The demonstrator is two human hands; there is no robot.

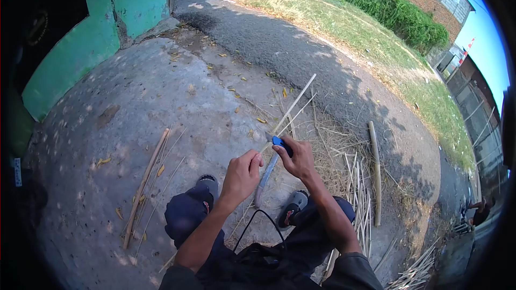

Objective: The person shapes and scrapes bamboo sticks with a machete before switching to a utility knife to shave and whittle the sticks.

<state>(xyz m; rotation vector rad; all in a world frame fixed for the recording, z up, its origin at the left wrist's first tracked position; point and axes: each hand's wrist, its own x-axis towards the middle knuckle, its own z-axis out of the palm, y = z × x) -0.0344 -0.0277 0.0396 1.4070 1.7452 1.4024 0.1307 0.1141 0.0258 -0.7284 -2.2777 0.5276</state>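
The left hand [240, 178] has its fingers curled in and the thumb pressed against them, seemingly pinching the near end of a pale strip [294, 103], bamboo by its look. The strip is between the knees, slanting up and away past the knife toward the road [258, 35], probably because that direction gives its long end free room. The right hand [299, 157] is wrapped around a blue-handled knife [280, 142], its fingers folded closely over the grip, with the grey blade beside the strip; whether edge and strip touch is too small to tell. Holding both hands close together likely steadies the strip right where the blade meets it.

The shoes, left [208, 183] and right [293, 208], stand apart on the concrete, which appears to leave working space in front of the body. A greyish stick [265, 181] lies between them, beneath the hands. A heap of pale slats [359, 193] lies by the right leg, perhaps for easy reach, with a thick pole [374, 174] beyond it. A brown stick [145, 190] lies on the left.
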